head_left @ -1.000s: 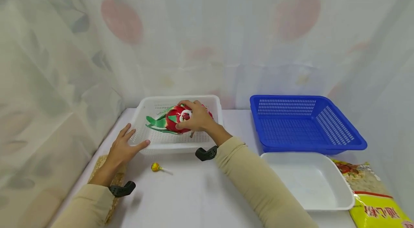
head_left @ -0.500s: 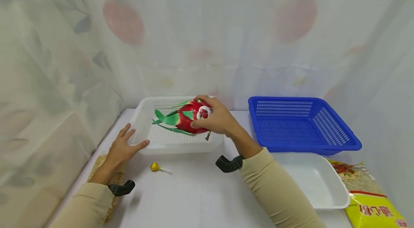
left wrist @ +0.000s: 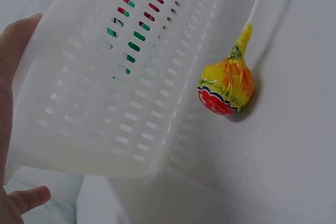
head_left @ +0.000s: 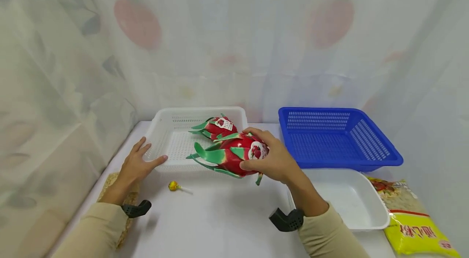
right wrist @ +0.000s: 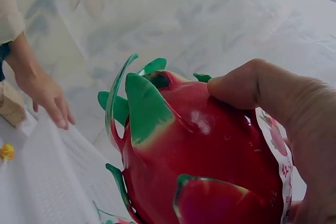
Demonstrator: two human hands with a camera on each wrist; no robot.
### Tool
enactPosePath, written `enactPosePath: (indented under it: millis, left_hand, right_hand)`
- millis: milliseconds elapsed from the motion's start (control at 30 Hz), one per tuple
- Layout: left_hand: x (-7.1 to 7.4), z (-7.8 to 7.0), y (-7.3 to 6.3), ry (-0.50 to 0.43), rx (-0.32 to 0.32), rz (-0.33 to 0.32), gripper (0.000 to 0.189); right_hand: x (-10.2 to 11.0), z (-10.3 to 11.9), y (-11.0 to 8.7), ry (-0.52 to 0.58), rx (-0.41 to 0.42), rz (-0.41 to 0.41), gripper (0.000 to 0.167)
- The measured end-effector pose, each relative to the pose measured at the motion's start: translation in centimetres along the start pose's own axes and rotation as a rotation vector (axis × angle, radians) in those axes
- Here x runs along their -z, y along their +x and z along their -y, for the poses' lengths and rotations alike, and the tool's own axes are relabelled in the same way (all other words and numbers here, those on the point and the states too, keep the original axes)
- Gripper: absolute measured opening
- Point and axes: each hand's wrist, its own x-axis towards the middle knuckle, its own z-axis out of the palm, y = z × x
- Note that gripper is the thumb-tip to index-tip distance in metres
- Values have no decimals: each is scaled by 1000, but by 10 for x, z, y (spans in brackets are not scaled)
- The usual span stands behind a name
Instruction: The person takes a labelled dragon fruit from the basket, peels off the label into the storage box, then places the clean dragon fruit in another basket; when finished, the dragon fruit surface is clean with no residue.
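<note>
My right hand (head_left: pixel 272 159) grips a red dragon fruit (head_left: pixel 229 158) with green scales and a sticker, holding it above the table just in front of the white perforated basket (head_left: pixel 165 125). In the right wrist view the thumb (right wrist: pixel 262 85) curls over the dragon fruit (right wrist: pixel 205 156). A second dragon fruit (head_left: pixel 217 126) lies inside the basket at its back right. My left hand (head_left: pixel 138 161) rests with straight fingers against the basket's front left corner; the left wrist view shows the basket wall (left wrist: pixel 115 87) beside the fingers (left wrist: pixel 13 45).
A yellow lollipop (head_left: pixel 174 186) lies on the white table in front of the basket, also close in the left wrist view as lollipop (left wrist: pixel 228 85). A blue basket (head_left: pixel 366 156) stands at the right, a white tray (head_left: pixel 370 217) before it, a yellow food bag (head_left: pixel 414 229) at far right.
My right hand has lifted the dragon fruit out of the white basket and brought it right and toward me. A second dragon fruit now shows in the basket. The left hand stayed put.
</note>
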Motion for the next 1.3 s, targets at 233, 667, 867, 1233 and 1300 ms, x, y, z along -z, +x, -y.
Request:
enactPosePath:
  millis: [233,667,867,1233,1300]
  left_hand:
    - [2,-1,0,-18,-23,13,100]
    - [2,-1,4,-16,-38,4,100]
    - [3,2,2,-15,-40,-3,99]
    - [3,0,2,-24,-46,-10,98]
    - [3,1,2,-31,-55,-14,97]
  right_hand:
    - [-6,-27,-37,37,-47,-23,71]
    - [-38,-92,-64,144,-142,32,69]
    - [-50,-114,-61,142,-156,47,69]
    - [-55,-128,-58,113,-118,62,75]
    - [-56,-129,-58,119,-95,67,75]
